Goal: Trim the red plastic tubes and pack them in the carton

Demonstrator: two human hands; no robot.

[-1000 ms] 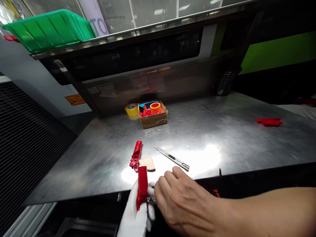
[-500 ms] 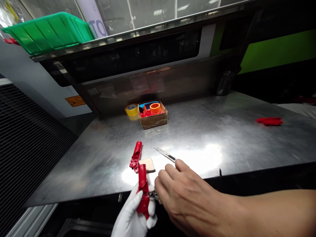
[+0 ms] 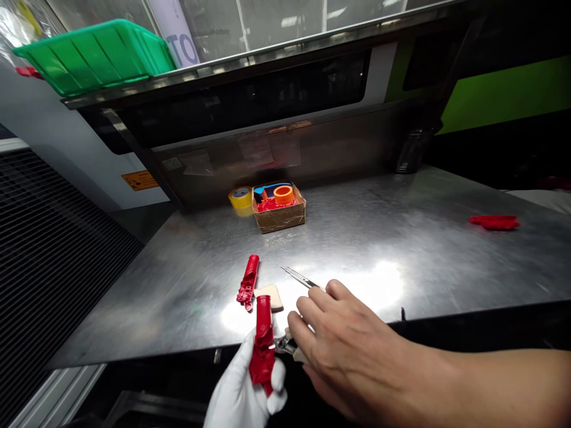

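My left hand (image 3: 243, 392), in a white glove, is closed round a long red plastic part (image 3: 263, 343) and holds it upright at the table's front edge. My bare right hand (image 3: 343, 345) is closed on a small metal tool (image 3: 285, 345) whose tip touches the side of that red part; most of the tool is hidden under my fingers. A second red plastic part (image 3: 248, 282) lies on the steel table (image 3: 401, 249) just beyond, beside a small beige pad (image 3: 271, 295). A thin metal knife (image 3: 300, 277) lies on the table behind my right hand.
A small cardboard box (image 3: 279, 215) with orange, blue and red pieces stands at the back, a yellow tape roll (image 3: 241, 197) to its left. Another red part (image 3: 494, 222) lies far right. A green bin (image 3: 96, 53) sits on the upper shelf at left.
My left hand has lowered and turned the red part a little to the right. My right hand has slid forward over the knife's handle and now shows the tool's tip against the part.
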